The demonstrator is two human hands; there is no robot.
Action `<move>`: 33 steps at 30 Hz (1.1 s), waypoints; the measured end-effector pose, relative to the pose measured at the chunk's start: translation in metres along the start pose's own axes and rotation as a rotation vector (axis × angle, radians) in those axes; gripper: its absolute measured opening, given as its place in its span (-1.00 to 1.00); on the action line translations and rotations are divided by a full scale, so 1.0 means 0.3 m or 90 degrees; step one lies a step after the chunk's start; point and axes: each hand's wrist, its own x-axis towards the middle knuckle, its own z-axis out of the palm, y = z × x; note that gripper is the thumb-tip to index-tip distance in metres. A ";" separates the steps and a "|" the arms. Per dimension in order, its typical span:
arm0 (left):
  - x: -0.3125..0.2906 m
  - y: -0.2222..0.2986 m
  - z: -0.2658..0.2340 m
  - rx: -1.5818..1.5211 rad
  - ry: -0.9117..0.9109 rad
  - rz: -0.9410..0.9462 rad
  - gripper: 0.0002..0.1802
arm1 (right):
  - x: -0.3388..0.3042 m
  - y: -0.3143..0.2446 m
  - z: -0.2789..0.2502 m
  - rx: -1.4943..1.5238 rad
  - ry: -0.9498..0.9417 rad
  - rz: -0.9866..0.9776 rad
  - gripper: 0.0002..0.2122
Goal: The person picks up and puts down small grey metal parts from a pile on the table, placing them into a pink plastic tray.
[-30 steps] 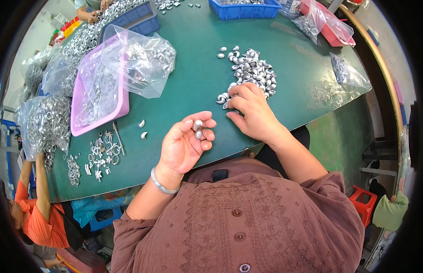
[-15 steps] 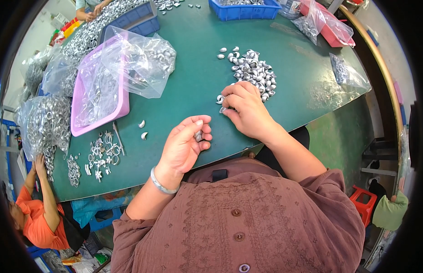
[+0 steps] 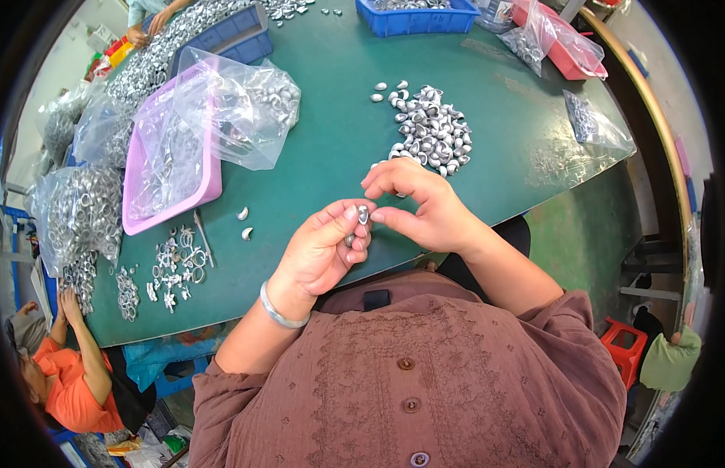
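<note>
My left hand [image 3: 319, 242] is closed near the table's front edge. Between its thumb and fingertips it pinches a small shiny silver metal piece [image 3: 363, 214], hollow and curved. Another grey piece [image 3: 349, 239] shows lower in its curled fingers. Close on the right is my right hand [image 3: 425, 204], thumb and fingers apart, its thumb tip beside the pinched piece; I see nothing in its grasp. Just beyond lies a pile of similar silver metal pieces [image 3: 436, 129], partly behind my right fingers. Two loose curved pieces [image 3: 244, 223] rest left of my hands.
On the left, a pink basket [image 3: 212, 183] holds a clear bag [image 3: 257, 117] of metal parts. Ornate metal pieces [image 3: 171, 265] lie nearer. Blue bins [image 3: 417, 22] and a red bin [image 3: 584, 66] stand farther off. A co-worker in orange [image 3: 74, 382] sits at left.
My right hand has drawn back from the pile toward my left hand, and its fingers have spread. A silver piece now shows upright at my left fingertips.
</note>
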 end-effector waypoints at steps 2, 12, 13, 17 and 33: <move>-0.002 0.000 0.009 -0.006 0.010 0.015 -0.81 | -0.008 -0.001 -0.007 0.033 -0.003 0.033 -0.85; -0.004 -0.010 0.001 0.079 -0.007 0.115 -0.80 | -0.017 0.004 -0.006 0.032 -0.012 0.025 -0.91; -0.004 -0.012 0.001 0.090 0.003 0.131 -0.80 | -0.015 -0.001 -0.005 0.039 -0.012 0.025 -0.92; 0.000 -0.027 0.007 0.118 0.026 0.178 -0.78 | -0.020 -0.005 0.004 0.034 -0.002 0.025 -0.92; -0.006 -0.047 0.004 0.273 0.054 0.302 -0.73 | -0.030 -0.008 0.015 0.036 0.029 0.036 -0.86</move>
